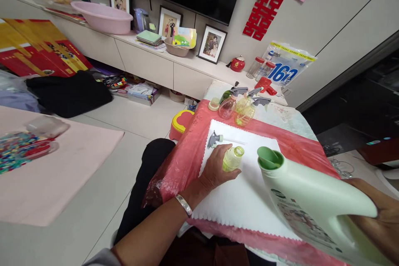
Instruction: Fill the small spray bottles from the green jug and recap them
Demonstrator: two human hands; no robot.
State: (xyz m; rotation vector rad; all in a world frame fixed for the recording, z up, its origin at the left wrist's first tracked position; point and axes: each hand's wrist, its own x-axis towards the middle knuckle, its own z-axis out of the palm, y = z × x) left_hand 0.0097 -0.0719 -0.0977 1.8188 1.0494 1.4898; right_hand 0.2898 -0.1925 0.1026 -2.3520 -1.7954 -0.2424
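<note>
On white cloth [249, 199], red plastic sheet [181, 166], tiled floor [137, 118]

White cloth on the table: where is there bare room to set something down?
The white scallop-edged cloth is bare in its middle and near edge, between the left hand holding the small yellow-green bottle and the big pale green jug. The far end is crowded with the clear spray bottles.
</note>
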